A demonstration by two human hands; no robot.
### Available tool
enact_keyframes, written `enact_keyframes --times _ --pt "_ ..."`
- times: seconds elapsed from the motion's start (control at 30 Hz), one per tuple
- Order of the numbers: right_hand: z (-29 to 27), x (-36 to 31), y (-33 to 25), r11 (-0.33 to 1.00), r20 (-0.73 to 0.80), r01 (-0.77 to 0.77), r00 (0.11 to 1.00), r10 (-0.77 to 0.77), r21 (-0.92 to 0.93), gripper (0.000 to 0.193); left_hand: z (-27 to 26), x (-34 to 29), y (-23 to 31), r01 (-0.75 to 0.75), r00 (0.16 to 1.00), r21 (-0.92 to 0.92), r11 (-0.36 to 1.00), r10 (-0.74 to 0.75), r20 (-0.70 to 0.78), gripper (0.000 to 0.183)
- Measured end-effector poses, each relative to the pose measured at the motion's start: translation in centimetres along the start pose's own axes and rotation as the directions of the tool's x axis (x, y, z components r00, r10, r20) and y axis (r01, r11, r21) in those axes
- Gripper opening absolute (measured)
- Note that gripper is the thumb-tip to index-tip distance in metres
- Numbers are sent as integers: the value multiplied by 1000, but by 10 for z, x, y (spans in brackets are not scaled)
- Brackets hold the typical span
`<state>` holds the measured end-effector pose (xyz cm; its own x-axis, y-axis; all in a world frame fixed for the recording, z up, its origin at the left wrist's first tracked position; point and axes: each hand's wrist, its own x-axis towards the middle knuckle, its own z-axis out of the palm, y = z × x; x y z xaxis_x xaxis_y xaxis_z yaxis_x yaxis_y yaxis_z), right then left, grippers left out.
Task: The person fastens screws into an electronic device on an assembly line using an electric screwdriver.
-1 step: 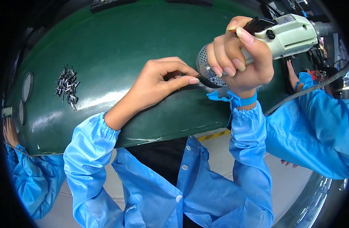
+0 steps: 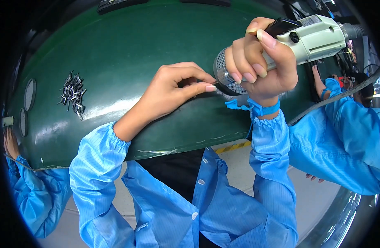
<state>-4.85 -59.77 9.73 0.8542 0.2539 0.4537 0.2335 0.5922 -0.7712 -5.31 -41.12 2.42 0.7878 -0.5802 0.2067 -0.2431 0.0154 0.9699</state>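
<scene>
My right hand [image 2: 264, 62] is wrapped round a pale green electric screwdriver [image 2: 318, 39], its thumb and index finger near the black lever on top. The tool's metal nose [image 2: 225, 77] points left and slightly down. Thumb and fingertips of my left hand [image 2: 177, 84] are pinched together at the tip of that nose; the small dark thing between them is too hidden to name. Behind the nose and my right fingers shows part of a round disc with a perforated metal face [image 2: 219, 62]. A blue wrist strap [image 2: 264, 109] circles my right wrist.
A pile of small metal screws [image 2: 73, 93] lies on the green table [image 2: 128, 41] to the left. Two round perforated discs [image 2: 30, 94] stand farther left. Other people's blue sleeves [image 2: 343, 140] and hands show at both sides. A cable [image 2: 338, 94] runs along the right.
</scene>
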Motion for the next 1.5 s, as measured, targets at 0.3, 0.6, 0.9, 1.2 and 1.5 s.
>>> enact_keyframes --times 0.3,0.6,0.9,1.2,1.5 --pt "1 0 0 1000 38 1 999 -1 6 23 -1 1 0 -67 998 31 997 67 6 11" --pt "1 -3 0 999 55 17 998 -18 28 24 0 0 2 -19 1000 -39 999 20 10 11" --pt "1 -4 -1 1000 45 7 999 -7 7 23 2 0 1 -17 1000 -45 999 18 4 15" --pt "3 3 2 1000 33 -2 999 1 24 22 -6 1 4 42 999 -76 996 -40 26 12" --pt "-2 6 7 1000 31 -13 999 13 14 22 -6 3 -2 52 999 -90 995 -51 12 16"
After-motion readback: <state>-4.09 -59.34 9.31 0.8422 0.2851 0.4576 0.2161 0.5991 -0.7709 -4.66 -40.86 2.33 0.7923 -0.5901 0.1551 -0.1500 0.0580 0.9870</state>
